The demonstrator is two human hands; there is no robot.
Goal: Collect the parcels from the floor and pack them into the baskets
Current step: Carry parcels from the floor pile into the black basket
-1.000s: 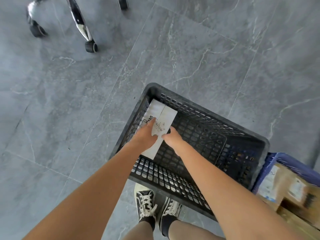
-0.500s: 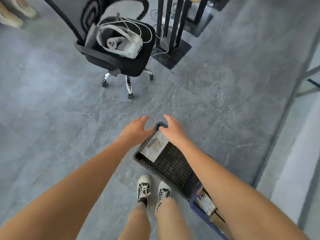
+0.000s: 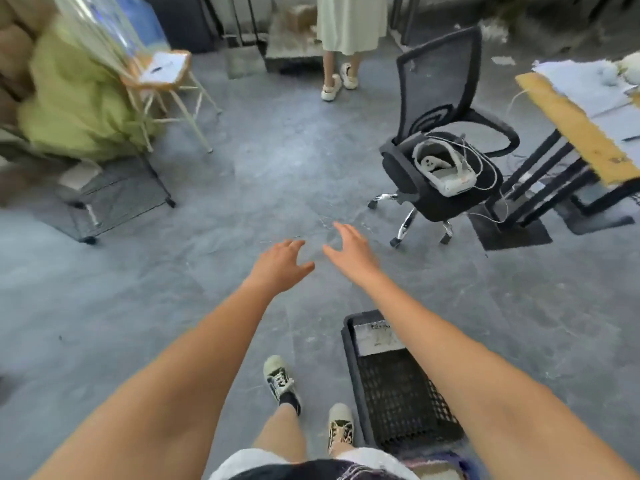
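Both of your hands hold nothing: your left hand (image 3: 282, 263) and your right hand (image 3: 349, 249) are stretched out over the grey stone-tile floor (image 3: 242, 209) with fingers spread and relaxed. Down by your right foot stands the black perforated plastic basket (image 3: 398, 386), and at its far end lies a flat white parcel with a printed label (image 3: 377, 339), the only parcel you can see; no other is plainly in view on the floor. Judging by that one, expect the parcels to be light, flat and fairly stiff, with a smooth wrapper that may slip. Take each by its two long edges, thumb on top and fingers beneath, not by a corner, and lay it flat against the one already packed.
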